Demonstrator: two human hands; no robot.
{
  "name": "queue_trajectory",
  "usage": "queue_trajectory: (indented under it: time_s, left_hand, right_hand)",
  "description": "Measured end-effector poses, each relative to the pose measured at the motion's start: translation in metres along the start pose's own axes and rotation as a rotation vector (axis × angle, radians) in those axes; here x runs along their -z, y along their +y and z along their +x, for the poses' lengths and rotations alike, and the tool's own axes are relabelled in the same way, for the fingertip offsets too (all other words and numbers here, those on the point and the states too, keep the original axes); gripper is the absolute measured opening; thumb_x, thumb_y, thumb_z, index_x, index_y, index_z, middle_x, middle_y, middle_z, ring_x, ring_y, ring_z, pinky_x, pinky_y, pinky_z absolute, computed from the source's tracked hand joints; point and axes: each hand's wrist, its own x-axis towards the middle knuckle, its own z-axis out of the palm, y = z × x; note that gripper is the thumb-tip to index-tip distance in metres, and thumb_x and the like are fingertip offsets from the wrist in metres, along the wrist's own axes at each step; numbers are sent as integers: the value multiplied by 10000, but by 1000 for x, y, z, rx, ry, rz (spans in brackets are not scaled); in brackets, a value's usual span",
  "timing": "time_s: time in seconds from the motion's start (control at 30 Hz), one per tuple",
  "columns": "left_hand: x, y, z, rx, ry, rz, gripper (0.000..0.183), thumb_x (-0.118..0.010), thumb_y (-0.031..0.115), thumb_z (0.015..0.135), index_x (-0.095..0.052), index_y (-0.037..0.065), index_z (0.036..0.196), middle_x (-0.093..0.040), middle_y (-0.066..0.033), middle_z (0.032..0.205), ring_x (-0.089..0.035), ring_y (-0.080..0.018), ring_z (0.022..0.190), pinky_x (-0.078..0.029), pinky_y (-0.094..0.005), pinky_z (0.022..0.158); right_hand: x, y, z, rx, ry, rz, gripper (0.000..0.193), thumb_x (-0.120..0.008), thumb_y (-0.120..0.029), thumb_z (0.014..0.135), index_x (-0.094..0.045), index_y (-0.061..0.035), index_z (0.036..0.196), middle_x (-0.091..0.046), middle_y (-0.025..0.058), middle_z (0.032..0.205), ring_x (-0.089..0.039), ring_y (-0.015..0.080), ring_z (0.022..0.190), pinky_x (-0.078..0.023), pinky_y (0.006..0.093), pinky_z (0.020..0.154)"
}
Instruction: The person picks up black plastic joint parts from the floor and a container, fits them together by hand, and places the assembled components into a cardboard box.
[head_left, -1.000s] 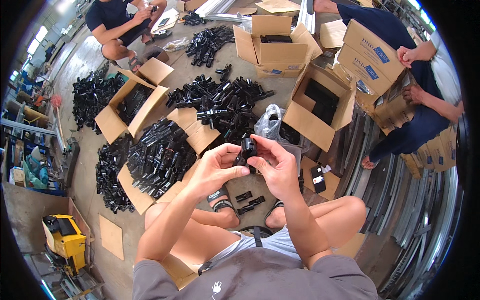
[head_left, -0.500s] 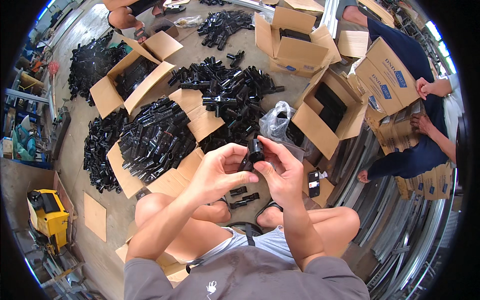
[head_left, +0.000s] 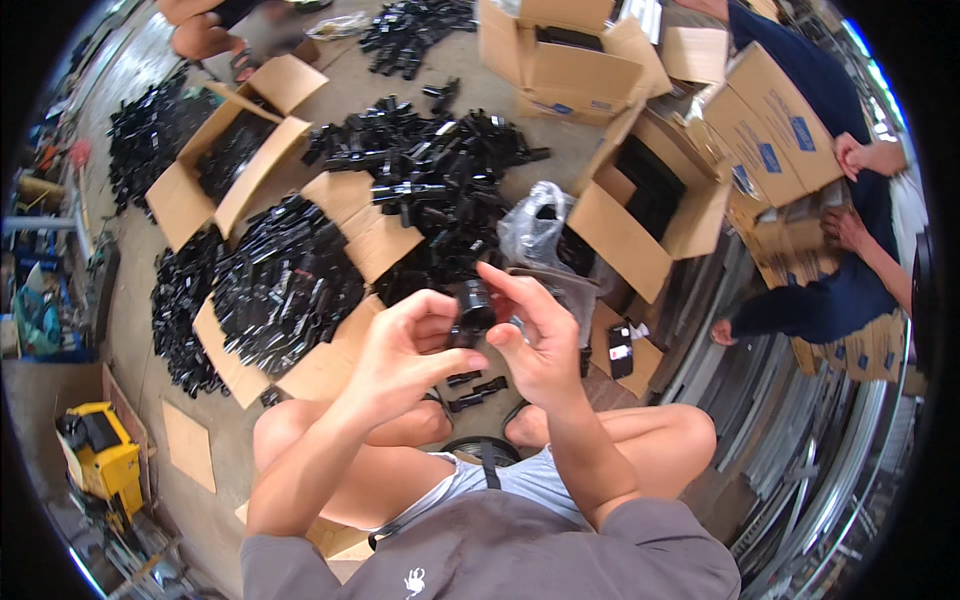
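Note:
Between my two hands, in front of my crossed legs, is a short black tubular fitting [head_left: 476,308] with a round end. The fingers of my left hand [head_left: 408,348] curl behind its left side and hold it, with the thumb stretched out below. My right hand [head_left: 540,335] is at the fitting's right side, forefinger beside its top and thumb spread away from it. Whether the right fingertips touch it is blurred. Loose black fittings [head_left: 478,394] lie on the floor just below my hands. A large heap of similar black fittings [head_left: 440,160] lies beyond them.
More fittings pile up on flattened cardboard [head_left: 285,280] at left. Open cartons stand at far left [head_left: 180,200], far middle [head_left: 580,80] and right [head_left: 620,235]. A clear plastic bag [head_left: 535,225] and a phone [head_left: 620,350] lie nearby. A person's hand [head_left: 850,155] holds a carton at right.
My hands and the fitting have shifted slightly left in the view. My right thumb has come away from the fitting, and the right fingers have spread. The whole view has tilted a little.

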Motion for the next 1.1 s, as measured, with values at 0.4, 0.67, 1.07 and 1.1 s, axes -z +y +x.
queue_trajectory:
  time_s: [0.4,0.67,1.07,1.1]
  left_hand:
    - [-9,24,9,-88,119,-102,849,-789,-29,857,-293,102,1533,-655,-152,1211,-690,-213,1080,-591,-338,922]
    - [-5,38,6,-35,92,-67,685,-717,33,948,-344,144,1511,-640,-169,1191,-699,-233,1091,-584,-335,956]
    - [-8,46,3,-97,86,-210,674,-720,-21,926,-387,122,1493,-665,-182,1215,-699,-273,1109,-581,-383,973]
    - [-6,45,1,-109,91,-222,672,-720,-24,925,-389,121,1491,-664,-184,1216,-699,-274,1107,-582,-383,972]
  right_hand:
    - [158,320,7,-943,1,-1006,437,-540,-260,969,-576,36,1288,-590,342,1294,-579,472,1221,-458,544,1047]
    - [163,385,41,-878,256,-1065,476,-556,-224,950,-536,4,1368,-566,289,1384,-564,445,1266,-449,521,1072]
    - [169,341,10,-675,516,-1196,360,-697,-146,859,-653,-71,1209,-686,235,1164,-653,424,1106,-508,503,925]
    - [163,326,10,-693,497,-1122,308,-687,-161,873,-669,-81,1170,-696,243,1119,-668,423,1072,-517,511,907]
